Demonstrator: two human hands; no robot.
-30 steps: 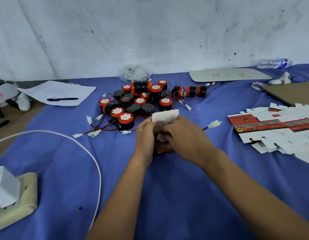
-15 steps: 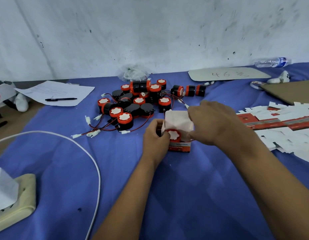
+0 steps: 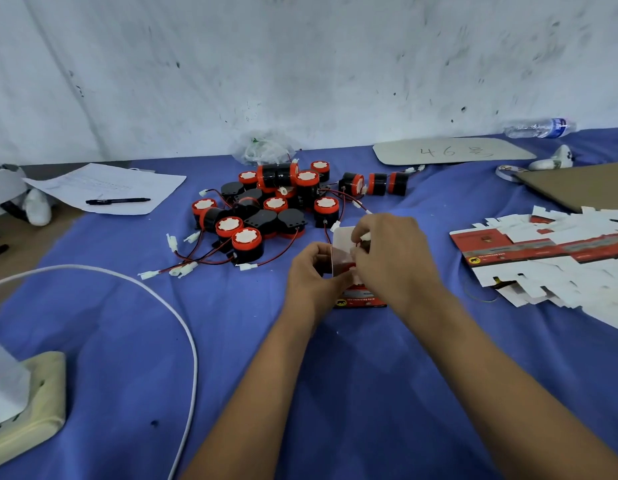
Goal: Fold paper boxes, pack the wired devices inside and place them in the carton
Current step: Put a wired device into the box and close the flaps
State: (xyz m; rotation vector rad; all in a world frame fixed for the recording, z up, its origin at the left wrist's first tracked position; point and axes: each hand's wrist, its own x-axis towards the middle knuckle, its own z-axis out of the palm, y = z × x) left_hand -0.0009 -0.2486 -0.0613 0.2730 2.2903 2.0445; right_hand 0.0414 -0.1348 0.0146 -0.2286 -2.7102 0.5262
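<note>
From my seat the light reads soft and even, a cool, slightly washed-out cast with no hard shadows; only faint shading sits under the forearms on the blue cloth [image 3: 300, 393]. The white wall [image 3: 300, 64] is bright but not blown out. I see no glare. Wide-angle bending curves the cloth's far edge (most at the corners). Detail is soft everywhere, and the right hand [image 3: 394, 258] looks a little smeared.

Blue-clothed table [image 3: 335, 393] bears wired devices [image 3: 266, 209], flat boxes [image 3: 550, 258], seemingly paper [image 3: 110, 188].
</note>
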